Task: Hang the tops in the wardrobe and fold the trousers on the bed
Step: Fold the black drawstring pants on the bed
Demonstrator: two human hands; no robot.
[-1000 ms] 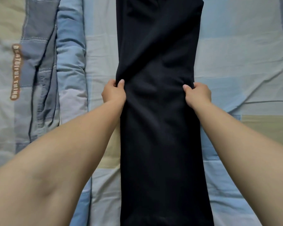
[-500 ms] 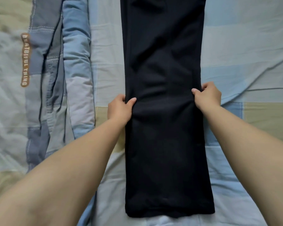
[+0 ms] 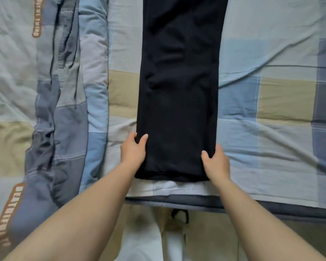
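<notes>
Where laid flat on the bed, black trousers, long axis running straight away from the near edge, hems nearest. Left hand pinching the left side near the hem; right hand pinching the right. Bunched quilt alongside, left.

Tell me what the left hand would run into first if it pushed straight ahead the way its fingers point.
The left hand already grips the black trousers' left edge. Pushed up the bed, it would probably slide along that edge over the patchwork bedsheet; nothing else shows there.
</notes>
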